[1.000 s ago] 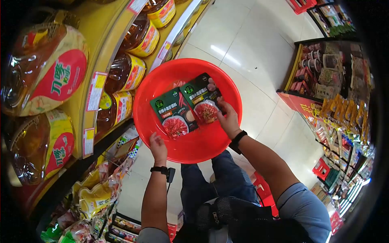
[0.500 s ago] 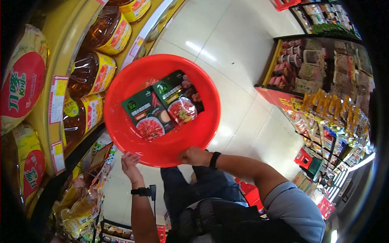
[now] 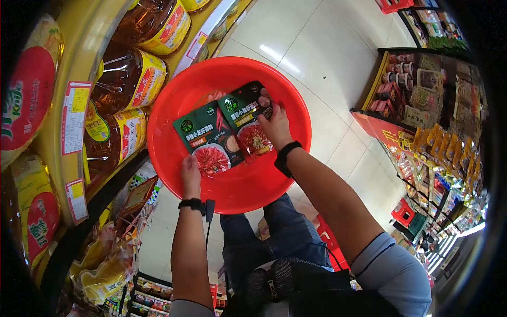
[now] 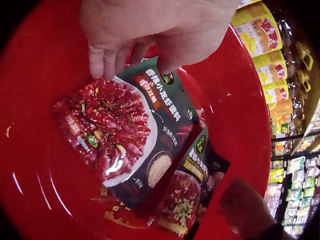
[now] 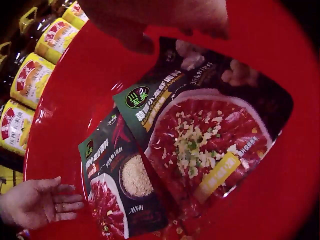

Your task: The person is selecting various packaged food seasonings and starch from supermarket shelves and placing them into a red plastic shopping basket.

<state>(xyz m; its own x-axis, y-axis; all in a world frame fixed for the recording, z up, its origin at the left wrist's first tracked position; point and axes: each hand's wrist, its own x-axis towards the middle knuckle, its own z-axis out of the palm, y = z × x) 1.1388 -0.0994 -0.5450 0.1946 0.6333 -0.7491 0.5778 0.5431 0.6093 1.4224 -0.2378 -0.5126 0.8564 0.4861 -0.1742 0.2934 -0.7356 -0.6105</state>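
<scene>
Meanwhile the red plastic basin (image 3: 237, 193) stayed beside the cooking-oil bottles (image 3: 134, 79), with the left crayfish seasoning packet (image 3: 208, 140) and the right crayfish seasoning packet (image 3: 245, 124) still overlapped on its floor. What had changed was the hands: both had left the near rim and come inside, the right hand (image 3: 274, 124) pinching the right packet's far corner, the left hand (image 3: 190, 171), fingers straight and loose, touching the left packet's near edge, so handling of the packets had seemingly resumed
</scene>
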